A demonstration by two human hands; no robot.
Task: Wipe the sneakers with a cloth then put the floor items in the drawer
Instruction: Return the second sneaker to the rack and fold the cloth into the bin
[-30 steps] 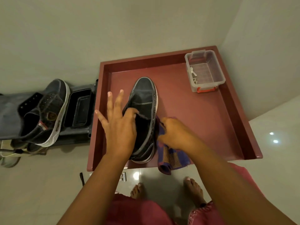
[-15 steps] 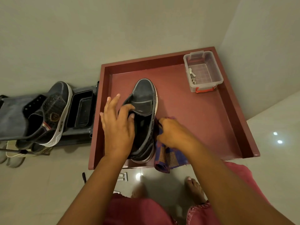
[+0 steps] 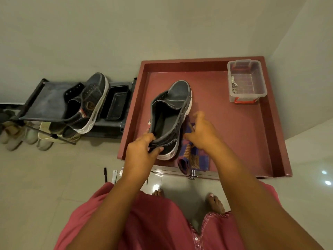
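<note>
Left grip [image 3: 142, 150] pinches the heel collar of the dark sneaker [image 3: 171, 112] at frame centre, inside the red drawer [image 3: 248, 141]. Right grip [image 3: 201, 134], fingers loosely spread, rests on the checked cloth [image 3: 196, 156] beside the sneaker.

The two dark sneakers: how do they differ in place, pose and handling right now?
The sneaker on the red tray lies beside the checked cloth, its heel collar gripped by the left hand; the sneaker on the rack rests untouched, tilted on the dark shelf. Both are dark, unlaced and white-soled.
</note>
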